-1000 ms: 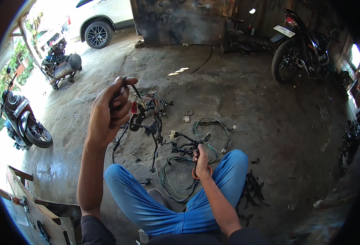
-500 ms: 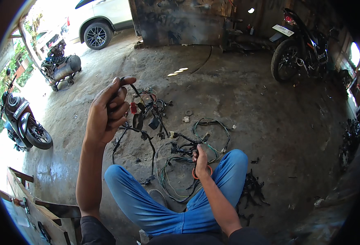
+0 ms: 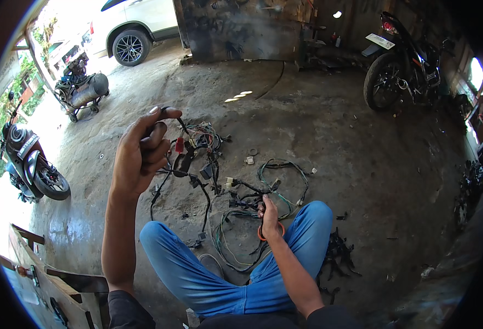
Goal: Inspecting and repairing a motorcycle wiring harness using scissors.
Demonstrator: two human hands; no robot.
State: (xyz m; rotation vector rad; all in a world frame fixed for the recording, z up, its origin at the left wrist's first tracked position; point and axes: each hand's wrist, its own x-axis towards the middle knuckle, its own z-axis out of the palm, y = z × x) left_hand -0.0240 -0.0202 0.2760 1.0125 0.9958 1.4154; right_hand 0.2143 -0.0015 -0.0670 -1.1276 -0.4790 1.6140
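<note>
My left hand (image 3: 144,151) is raised on the left, thumb and forefinger pinching a black wrapped branch of a wiring harness. From that pinch the harness hangs with a red connector (image 3: 179,145), a black oval loop (image 3: 182,163) and a dark box-shaped connector (image 3: 206,171). Lower and to the right, my right hand (image 3: 270,214) closes round a black wire bundle (image 3: 252,189) between my knees. Its branches end in pale and dark plugs. Below that hand shows an orange ring (image 3: 260,234), partly hidden by it.
Loose green and black wires (image 3: 233,255) loop over the concrete floor. Black scraps (image 3: 337,255) lie by my right knee. Motorcycles stand at left (image 3: 33,159) and back right (image 3: 400,66). An air compressor (image 3: 88,90) and a white car (image 3: 142,24) are farther back; a wooden bench (image 3: 49,274) is lower left.
My left hand has dipped slightly, and the hanging harness part with its connectors has shifted a little. My right hand stays in the same place on the bundle.
</note>
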